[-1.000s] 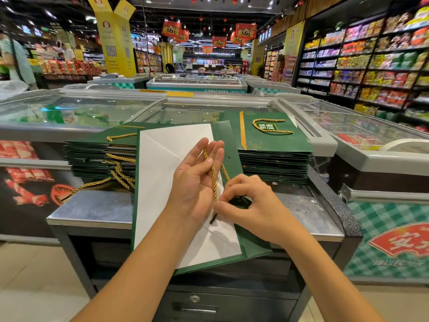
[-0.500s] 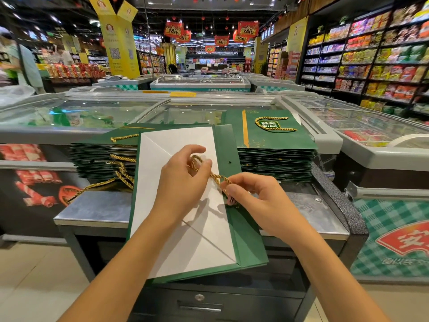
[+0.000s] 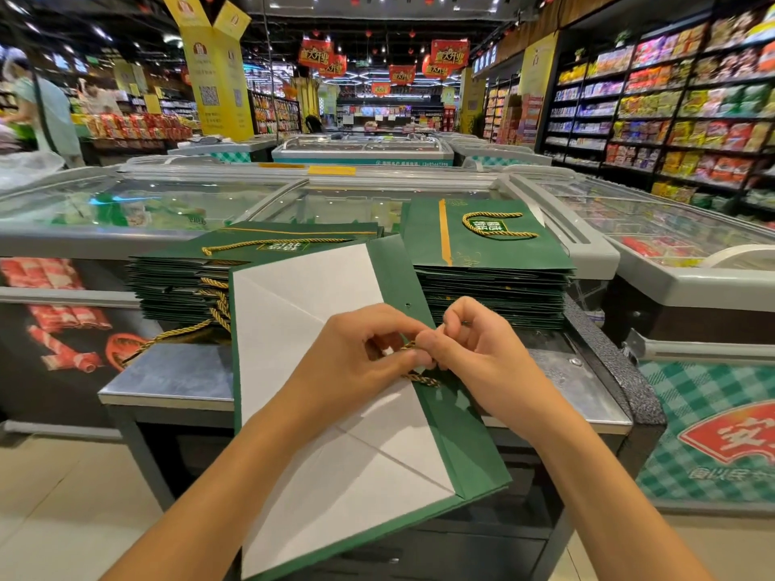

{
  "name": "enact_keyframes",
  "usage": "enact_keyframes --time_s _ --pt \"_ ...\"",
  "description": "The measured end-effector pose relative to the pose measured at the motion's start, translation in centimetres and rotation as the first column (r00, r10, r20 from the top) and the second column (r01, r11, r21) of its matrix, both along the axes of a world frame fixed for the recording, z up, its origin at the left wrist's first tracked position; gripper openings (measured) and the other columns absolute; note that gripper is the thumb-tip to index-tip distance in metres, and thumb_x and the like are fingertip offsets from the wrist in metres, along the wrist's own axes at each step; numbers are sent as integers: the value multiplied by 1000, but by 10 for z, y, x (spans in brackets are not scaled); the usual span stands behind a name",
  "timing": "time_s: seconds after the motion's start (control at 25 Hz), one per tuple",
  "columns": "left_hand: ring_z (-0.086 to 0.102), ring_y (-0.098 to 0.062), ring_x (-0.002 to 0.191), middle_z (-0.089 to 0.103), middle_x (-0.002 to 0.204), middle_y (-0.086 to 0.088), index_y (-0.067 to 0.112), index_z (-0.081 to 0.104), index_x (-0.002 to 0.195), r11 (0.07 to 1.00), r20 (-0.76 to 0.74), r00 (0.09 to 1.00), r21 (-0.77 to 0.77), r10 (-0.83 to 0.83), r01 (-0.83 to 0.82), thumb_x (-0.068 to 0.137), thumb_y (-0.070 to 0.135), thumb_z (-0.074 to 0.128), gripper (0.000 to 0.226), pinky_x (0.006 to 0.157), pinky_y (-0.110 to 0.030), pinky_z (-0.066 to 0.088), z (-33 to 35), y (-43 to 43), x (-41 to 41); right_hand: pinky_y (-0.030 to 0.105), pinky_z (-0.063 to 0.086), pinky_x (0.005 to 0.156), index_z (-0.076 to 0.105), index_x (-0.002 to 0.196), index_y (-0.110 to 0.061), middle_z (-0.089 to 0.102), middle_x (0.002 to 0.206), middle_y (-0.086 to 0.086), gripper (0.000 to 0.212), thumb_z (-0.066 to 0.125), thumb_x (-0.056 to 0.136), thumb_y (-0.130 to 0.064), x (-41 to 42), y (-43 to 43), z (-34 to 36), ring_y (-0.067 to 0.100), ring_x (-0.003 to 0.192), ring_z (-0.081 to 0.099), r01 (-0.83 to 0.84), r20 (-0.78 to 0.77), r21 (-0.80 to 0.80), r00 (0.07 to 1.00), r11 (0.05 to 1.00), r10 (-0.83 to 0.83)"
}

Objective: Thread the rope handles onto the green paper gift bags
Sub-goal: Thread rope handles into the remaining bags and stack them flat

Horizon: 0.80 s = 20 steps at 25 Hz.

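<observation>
A gold rope handle (image 3: pixel 420 378) is pinched between the left grip (image 3: pixel 356 362) and the right grip (image 3: pixel 482 358), at the green fold of a green paper gift bag (image 3: pixel 461 446). The bag is laid on the counter (image 3: pixel 167 373), white inside upward, overhanging the near edge, in front of two bag stacks (image 3: pixel 490 287).

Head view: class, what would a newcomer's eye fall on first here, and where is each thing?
At centre, the left hand and right hand pinch a gold rope at the green edge of a flat bag, which lies white side up on a metal table. Behind it sit a left stack and a right stack of green bags, with glass-topped freezers beyond.
</observation>
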State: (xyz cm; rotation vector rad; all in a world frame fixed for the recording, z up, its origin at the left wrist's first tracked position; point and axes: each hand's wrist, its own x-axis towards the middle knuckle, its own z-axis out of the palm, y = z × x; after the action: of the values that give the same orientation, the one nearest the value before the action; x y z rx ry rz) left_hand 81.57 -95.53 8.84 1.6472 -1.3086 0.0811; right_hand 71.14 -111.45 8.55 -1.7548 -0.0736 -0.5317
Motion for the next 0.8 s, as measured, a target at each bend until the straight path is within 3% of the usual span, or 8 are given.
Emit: enact_keyframes --time_s 0.2,0.32,0.4,0.64,0.8 --pt "67 -18 78 71 83 6 18 74 95 1000 -106 994 -4 -6 6 87 18 77 9 72 -45 56 -4 2 0 24 49 65 53 91 -6 67 73 3 29 67 90 -32 -1 1 2 13 67 61 75 14 12 997 997 -75" --pt "63 -21 73 67 78 0 17 71 93 1000 -148 989 -7 -2 1 90 12 73 6 70 -44 56 -4 5 -4 23 53 69 66 111 -21 70 94 -1 12 64 99 -21 1 -4 -2 11 81 63 224 11 75 974 972 -226" --pt "66 -23 71 67 75 -5 15 69 94 999 -216 976 -11 -35 33 92 10 72 6 72 -48 59 -4 8 -7 22 54 74 66 125 -23 73 103 -3 27 62 100 -14 3 -7 -3 9 87 66 243 -23 89 970 966 -242" --pt "68 -22 70 68 72 -5 13 68 94 997 -244 967 -13 -73 72 93 8 70 6 74 -50 59 -8 15 -16 16 52 64 70 120 -20 73 88 -7 28 67 95 -7 3 -5 -2 5 73 63 247 -78 84 968 965 -241" --pt "67 -20 68 67 72 -5 12 68 93 997 -260 963 -7 -70 71 92 7 71 6 73 -47 60 -9 17 -21 20 48 58 74 112 -20 67 83 -6 22 69 94 -9 2 -4 1 7 63 54 217 -122 101 971 971 -205"
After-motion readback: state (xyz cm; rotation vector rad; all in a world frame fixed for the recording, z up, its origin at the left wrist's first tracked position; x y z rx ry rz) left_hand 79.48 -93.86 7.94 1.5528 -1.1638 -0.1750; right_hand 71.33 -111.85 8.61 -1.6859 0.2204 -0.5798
